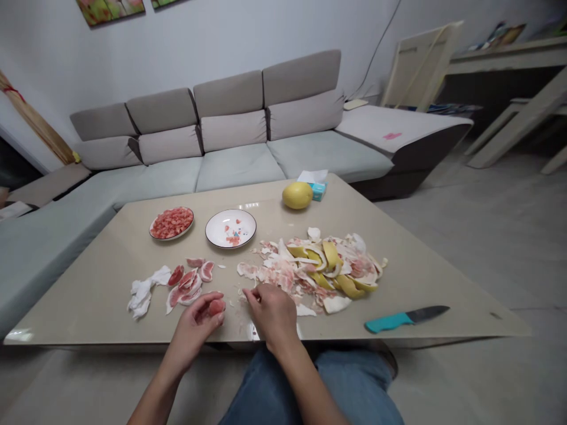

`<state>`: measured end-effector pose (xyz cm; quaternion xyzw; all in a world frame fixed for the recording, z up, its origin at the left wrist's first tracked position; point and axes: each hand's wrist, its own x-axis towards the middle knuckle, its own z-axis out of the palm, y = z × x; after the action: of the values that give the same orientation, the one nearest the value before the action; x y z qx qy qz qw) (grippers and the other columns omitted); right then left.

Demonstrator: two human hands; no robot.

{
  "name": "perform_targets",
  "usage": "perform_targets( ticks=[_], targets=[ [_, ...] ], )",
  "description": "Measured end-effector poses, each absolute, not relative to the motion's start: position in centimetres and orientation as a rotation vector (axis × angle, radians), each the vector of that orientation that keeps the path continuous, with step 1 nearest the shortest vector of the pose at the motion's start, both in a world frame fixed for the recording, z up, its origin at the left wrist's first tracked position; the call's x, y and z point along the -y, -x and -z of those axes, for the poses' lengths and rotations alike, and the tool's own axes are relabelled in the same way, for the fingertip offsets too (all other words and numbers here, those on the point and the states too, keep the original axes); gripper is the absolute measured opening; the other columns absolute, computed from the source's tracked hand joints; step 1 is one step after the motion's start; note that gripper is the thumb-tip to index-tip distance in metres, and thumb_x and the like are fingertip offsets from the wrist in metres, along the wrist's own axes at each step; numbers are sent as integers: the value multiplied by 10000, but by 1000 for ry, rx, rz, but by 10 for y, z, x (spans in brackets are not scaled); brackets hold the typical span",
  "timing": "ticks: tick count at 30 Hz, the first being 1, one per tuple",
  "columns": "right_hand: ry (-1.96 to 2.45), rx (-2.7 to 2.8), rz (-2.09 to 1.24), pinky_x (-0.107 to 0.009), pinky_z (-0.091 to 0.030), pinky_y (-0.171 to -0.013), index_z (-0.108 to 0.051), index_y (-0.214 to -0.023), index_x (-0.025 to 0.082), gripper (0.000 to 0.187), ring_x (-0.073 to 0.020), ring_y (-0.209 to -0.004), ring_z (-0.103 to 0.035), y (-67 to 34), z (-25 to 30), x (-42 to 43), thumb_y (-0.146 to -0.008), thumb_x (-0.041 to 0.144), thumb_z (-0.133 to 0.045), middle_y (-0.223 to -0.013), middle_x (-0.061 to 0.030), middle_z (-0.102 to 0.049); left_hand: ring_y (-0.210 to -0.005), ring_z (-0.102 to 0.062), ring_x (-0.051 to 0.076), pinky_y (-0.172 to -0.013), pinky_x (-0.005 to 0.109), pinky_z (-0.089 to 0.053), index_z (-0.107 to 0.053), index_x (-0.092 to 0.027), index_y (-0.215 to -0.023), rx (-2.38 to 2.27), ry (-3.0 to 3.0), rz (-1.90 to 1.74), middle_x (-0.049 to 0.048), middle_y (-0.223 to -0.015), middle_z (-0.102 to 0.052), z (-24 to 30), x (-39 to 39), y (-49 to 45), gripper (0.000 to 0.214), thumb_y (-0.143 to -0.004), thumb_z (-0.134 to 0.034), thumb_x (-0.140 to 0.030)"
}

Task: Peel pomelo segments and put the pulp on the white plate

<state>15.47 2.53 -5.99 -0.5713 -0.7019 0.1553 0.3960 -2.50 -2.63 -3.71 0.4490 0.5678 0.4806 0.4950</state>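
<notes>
In my left hand (200,319) is a piece of pink pomelo flesh (217,307), held between the thumb and curled fingers. My right hand (273,310) is closed in a pinch just to its right; whatever the fingertips hold is too small to make out. Several pomelo segments (188,286) lie beyond my left hand. Past my right hand spreads a heap of yellow rind, white pith and torn membrane (328,265). A white plate (215,236) holds a few bits of flesh, and a second plate at the back left is piled with pink pomelo pulp (172,223).
A knife (398,320) with a turquoise handle lies near the table's front right edge. One whole yellow pomelo (297,195) stands at the back beside a tissue pack (318,190). Crumpled tissue (144,292) lies at the left. Beyond the table (110,248) runs a grey sofa (239,162).
</notes>
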Motion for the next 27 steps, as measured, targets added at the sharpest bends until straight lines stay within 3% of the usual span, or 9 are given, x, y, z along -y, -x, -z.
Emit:
perform_targets(
  ticks=[3, 6, 10, 13, 16, 20, 27],
  targets=[
    [1478, 1832, -390, -316, -454, -691, -708, -857, 184, 156, -238, -790, -648, -158, 57, -25, -847, 119, -566, -833, -99, -709, -965, -663, 221, -793, 295, -528, -633, -197, -1043, -1426, -1176, -1204, 82, -1056, -708, 40, 26, 24, 403, -674, -785, -251],
    [1396, 1858, -470, -351, -469, -814, -687, -1060, 177, 383, -254, -969, -633, -159, 54, -26, -806, -17, -476, -1040, -114, -701, -960, -662, 219, -790, 294, -523, -629, -198, -970, -1472, -1262, -1214, 74, -1029, -708, 42, 26, 24, 308, -690, -758, -213],
    [1250, 1776, -789, -347, -506, -791, -707, -991, 176, 184, -216, -843, -653, -155, 51, -24, -872, 160, -567, -971, -90, -715, -991, -654, 236, -833, 315, -519, -648, -197, -939, -1498, -1359, -1186, 72, -1022, -705, 41, 27, 25, 237, -716, -728, -195],
    [1033, 1719, -1142, -278, -529, -692, -687, -1069, 198, 277, -165, -752, -660, -148, 48, -19, -799, 256, -703, -1023, -64, -711, -1026, -644, 249, -878, 335, -511, -673, -201, -974, -1491, -1424, -1166, 77, -1051, -701, 40, 28, 27, 240, -739, -722, -217],
    [965, 1725, -1226, -257, -510, -688, -715, -983, 212, 248, -161, -764, -652, -142, 44, -14, -738, 201, -752, -946, -32, -723, -1070, -630, 258, -911, 352, -509, -690, -207, -1018, -1447, -1422, -1165, 89, -1110, -688, 39, 29, 28, 271, -752, -724, -250],
    [955, 1667, -1313, -241, -491, -659, -720, -892, 205, 144, -149, -722, -641, -141, 40, -11, -756, 159, -710, -850, -9, -727, -1094, -627, 267, -913, 368, -521, -682, -201, -1040, -1374, -1259, -1219, 100, -1149, -673, 39, 28, 29, 341, -715, -763, -264],
    [907, 1563, -1452, -238, -511, -647, -723, -937, 213, 202, -141, -700, -650, -141, 40, -12, -735, 199, -730, -878, -9, -744, -935, -671, 236, -861, 324, -522, -731, -194, -860, -1421, -1282, -1198, 67, -909, -742, 27, 27, 33, 167, -729, -755, -295]
  ],
)
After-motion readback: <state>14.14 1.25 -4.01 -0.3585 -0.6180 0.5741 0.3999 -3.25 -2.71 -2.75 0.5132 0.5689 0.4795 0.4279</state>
